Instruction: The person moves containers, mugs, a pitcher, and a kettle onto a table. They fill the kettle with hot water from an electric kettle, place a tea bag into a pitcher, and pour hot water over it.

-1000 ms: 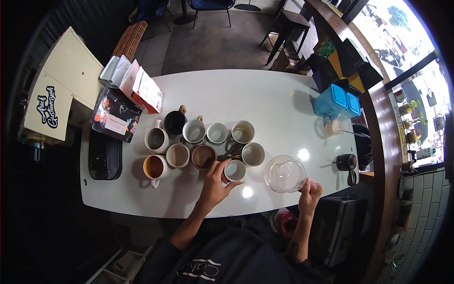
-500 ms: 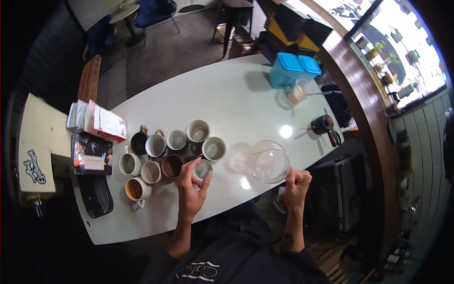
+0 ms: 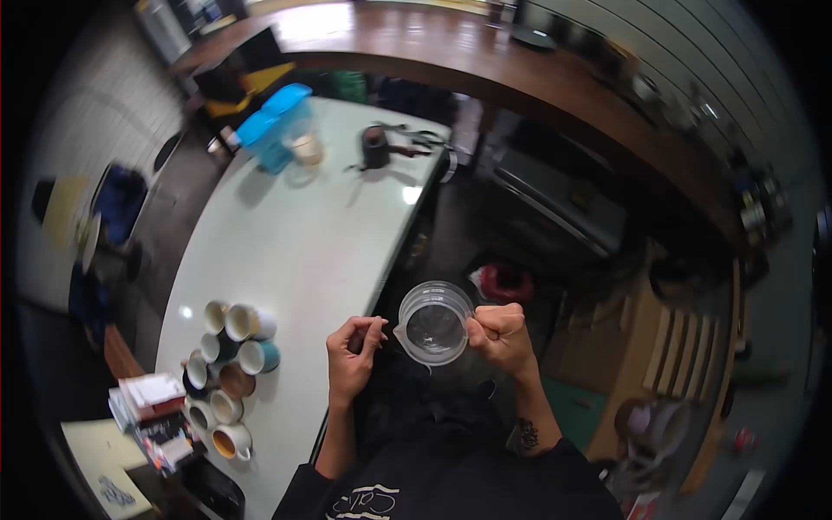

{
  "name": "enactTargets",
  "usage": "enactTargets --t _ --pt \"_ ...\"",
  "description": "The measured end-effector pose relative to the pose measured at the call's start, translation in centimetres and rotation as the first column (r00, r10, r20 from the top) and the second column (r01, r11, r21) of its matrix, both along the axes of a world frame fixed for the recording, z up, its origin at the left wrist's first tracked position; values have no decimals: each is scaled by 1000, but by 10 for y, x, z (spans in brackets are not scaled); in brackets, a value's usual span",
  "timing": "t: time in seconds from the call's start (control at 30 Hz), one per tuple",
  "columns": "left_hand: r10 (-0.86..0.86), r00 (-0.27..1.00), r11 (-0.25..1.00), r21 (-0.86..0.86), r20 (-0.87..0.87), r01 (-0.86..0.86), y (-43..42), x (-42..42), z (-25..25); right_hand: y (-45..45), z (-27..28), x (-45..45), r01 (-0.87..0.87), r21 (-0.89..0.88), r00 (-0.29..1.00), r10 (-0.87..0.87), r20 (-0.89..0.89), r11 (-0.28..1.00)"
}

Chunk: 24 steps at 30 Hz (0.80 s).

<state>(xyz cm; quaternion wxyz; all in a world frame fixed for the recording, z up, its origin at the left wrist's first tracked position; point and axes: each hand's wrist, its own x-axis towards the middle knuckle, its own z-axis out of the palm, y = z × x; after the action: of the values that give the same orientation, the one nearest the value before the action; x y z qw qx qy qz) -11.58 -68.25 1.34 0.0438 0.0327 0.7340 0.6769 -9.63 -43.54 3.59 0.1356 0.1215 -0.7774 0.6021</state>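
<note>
White table (image 3: 277,234): mugs (image 3: 237,380) clustered, left side of view
Left hand (image 3: 353,360): narrow curl, nothing visible inside
Right hand (image 3: 503,336): fisted at side of clear jug (image 3: 433,325)
Jug spot: past table edge, between hands
Jug risk: loose one-sided grip could drop it; tilting could spill contents, if any

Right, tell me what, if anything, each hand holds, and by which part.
The right hand grips a clear jug at the side opposite its spout; the left hand appears empty.

right hand (image 3: 501,338): grips 1 clear pitcher (image 3: 435,316) | left hand (image 3: 349,360): curled beside it | mugs (image 3: 236,380): clustered on table (image 3: 282,238)
</note>
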Motion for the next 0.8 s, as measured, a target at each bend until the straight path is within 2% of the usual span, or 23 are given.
enactTargets --t 0.07,0.1,0.13,0.2,0.33,0.4,0.47,0.57,0.6,0.67,0.7,0.8 --pt "-148 989 989 -25 22 148 39 9 -2 45 5 44 173 48 984 -176 43 984" --pt "-297 954 954 -27 28 298 84 20 -11 84 7 92 342 25 934 -343 101 939" --pt "-359 933 932 -37 37 360 98 28 -20 99 7 117 425 -6 894 -418 161 905" --pt "-521 852 853 9 50 521 141 46 -30 133 10 175 530 13 833 -523 181 848" --pt "-768 624 637 73 143 767 231 102 -44 183 33 302 678 196 694 -705 148 708" --pt "-857 499 511 76 129 856 276 136 -46 202 48 371 767 219 578 -798 172 603" --pt "-916 387 396 84 108 914 312 162 -47 207 52 427 873 216 419 -899 125 437" --pt "-979 157 175 140 130 975 359 207 -49 217 74 488 899 403 179 -984 12 169" --pt "-984 126 144 139 126 980 372 218 -52 224 72 500 905 403 148 -989 8 139" --pt "-984 -25 10 194 177 981 394 234 -64 240 56 517 848 527 74 -976 -205 -46" --pt "-963 -105 -36 266 248 963 408 240 -76 249 47 524 843 534 55 -979 -198 -60" --pt "-984 -104 -74 197 145 978 449 269 -99 278 13 538 845 514 23 -951 -309 -146"
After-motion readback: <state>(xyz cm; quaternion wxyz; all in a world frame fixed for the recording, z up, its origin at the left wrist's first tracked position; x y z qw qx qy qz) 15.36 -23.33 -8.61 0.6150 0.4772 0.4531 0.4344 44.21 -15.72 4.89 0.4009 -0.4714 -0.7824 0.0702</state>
